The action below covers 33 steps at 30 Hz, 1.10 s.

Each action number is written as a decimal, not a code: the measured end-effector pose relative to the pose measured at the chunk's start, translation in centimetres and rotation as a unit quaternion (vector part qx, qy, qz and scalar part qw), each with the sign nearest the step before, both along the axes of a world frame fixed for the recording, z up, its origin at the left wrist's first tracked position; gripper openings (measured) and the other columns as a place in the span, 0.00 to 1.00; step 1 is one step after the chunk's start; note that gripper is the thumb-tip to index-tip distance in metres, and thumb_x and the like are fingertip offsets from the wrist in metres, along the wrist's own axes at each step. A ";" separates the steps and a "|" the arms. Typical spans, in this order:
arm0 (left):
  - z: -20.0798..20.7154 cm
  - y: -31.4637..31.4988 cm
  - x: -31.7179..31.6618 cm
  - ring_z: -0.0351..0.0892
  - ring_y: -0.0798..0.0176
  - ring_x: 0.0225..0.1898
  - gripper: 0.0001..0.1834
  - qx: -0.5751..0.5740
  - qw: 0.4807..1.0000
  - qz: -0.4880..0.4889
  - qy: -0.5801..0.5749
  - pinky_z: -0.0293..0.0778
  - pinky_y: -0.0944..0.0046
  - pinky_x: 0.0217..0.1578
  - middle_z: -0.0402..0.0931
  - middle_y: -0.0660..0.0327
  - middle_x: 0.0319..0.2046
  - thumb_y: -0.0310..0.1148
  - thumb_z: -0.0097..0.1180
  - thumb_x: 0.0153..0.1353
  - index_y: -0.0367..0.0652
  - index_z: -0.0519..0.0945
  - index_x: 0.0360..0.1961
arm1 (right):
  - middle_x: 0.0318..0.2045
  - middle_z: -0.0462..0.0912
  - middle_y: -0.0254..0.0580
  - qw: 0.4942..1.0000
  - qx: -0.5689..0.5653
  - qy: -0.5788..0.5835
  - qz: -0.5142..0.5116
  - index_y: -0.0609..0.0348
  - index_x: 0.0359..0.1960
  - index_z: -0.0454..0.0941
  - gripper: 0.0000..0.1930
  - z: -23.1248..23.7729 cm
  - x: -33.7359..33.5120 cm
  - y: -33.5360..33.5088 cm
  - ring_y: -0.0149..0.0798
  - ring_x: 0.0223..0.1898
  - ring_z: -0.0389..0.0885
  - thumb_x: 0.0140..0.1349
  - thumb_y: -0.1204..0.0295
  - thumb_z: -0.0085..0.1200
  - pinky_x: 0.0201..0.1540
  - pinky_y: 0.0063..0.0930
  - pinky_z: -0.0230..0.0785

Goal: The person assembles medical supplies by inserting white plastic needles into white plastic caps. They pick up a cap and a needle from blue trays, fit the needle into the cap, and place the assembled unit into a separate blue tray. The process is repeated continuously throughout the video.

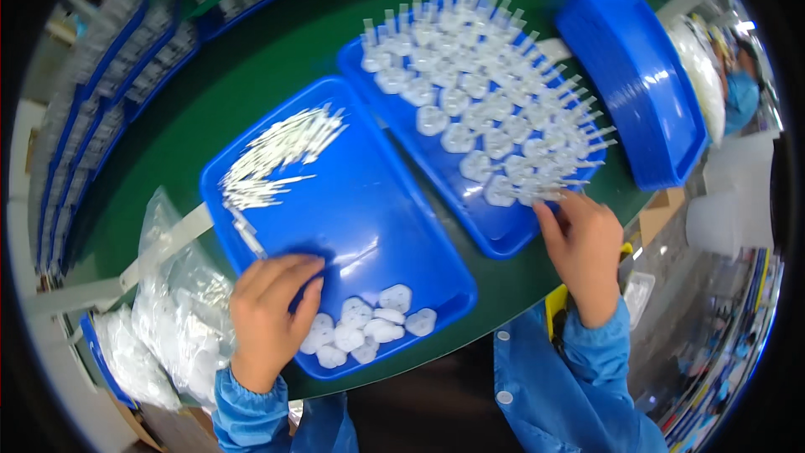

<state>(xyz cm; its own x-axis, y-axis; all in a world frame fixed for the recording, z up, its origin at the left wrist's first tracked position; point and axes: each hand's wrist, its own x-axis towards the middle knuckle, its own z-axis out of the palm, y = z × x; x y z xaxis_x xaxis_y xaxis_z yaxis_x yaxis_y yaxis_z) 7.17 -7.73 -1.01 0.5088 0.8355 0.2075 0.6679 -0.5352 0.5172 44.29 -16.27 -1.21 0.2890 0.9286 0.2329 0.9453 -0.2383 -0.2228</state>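
My right hand (584, 239) is at the near right side of a blue tray (495, 239), thumb and fingers closing on a clear plastic piece at the end of the rows. Many such clear, rounded pieces with thin upright stems (499, 143) fill that tray. My left hand (272, 310) hovers over the near left edge of a second blue tray (394, 218), fingers loosely bent, thumb apart, nothing visible between them. Beside it lie several flat, translucent white lobed discs (355, 312). A pile of thin white sticks (281, 151) rests at that tray's far left.
Stacked empty blue trays (637, 84) stand at the right end of the green table (176, 151). Clear plastic bags (172, 302) of white parts hang at the left. Blue racks of clear parts (117, 126) line the far left. Other people are in the background.
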 end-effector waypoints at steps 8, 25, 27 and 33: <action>-0.4 1.7 -4.0 0.87 0.49 0.44 0.06 0.066 0.993 0.013 0.095 0.77 0.46 0.59 0.88 0.59 0.38 0.27 0.73 0.61 0.44 0.89 0.38 | 0.28 0.86 0.34 0.956 0.058 0.060 0.281 0.51 0.40 0.90 0.11 3.4 -8.9 2.3 0.41 0.25 0.82 0.56 0.70 0.78 0.33 0.39 0.68; 0.5 -3.9 -6.1 0.82 0.58 0.49 0.24 -0.048 0.993 -0.069 0.077 0.71 0.57 0.51 0.87 0.65 0.46 0.42 0.77 0.58 0.50 0.92 0.57 | 0.27 0.88 0.38 0.894 0.108 -0.141 0.411 0.53 0.31 0.87 0.04 -3.7 -23.2 17.9 0.40 0.33 0.91 0.54 0.72 0.65 0.39 0.38 0.81; 0.7 -3.8 -6.0 0.82 0.58 0.49 0.24 -0.069 0.992 -0.077 0.069 0.72 0.57 0.51 0.87 0.65 0.45 0.39 0.77 0.57 0.52 0.92 0.56 | 0.27 0.87 0.38 0.895 0.099 -0.114 0.419 0.54 0.32 0.86 0.04 -3.1 -22.4 17.9 0.41 0.32 0.91 0.55 0.73 0.65 0.40 0.39 0.80; -1.3 -2.9 -6.0 0.82 0.57 0.52 0.22 -0.085 0.987 0.015 -0.139 0.79 0.59 0.49 0.82 0.59 0.51 0.22 0.76 0.54 0.49 0.94 0.51 | 0.31 0.90 0.39 0.902 0.083 0.129 0.403 0.56 0.37 0.86 0.07 0.6 -18.1 14.2 0.44 0.33 0.89 0.60 0.73 0.72 0.39 0.38 0.76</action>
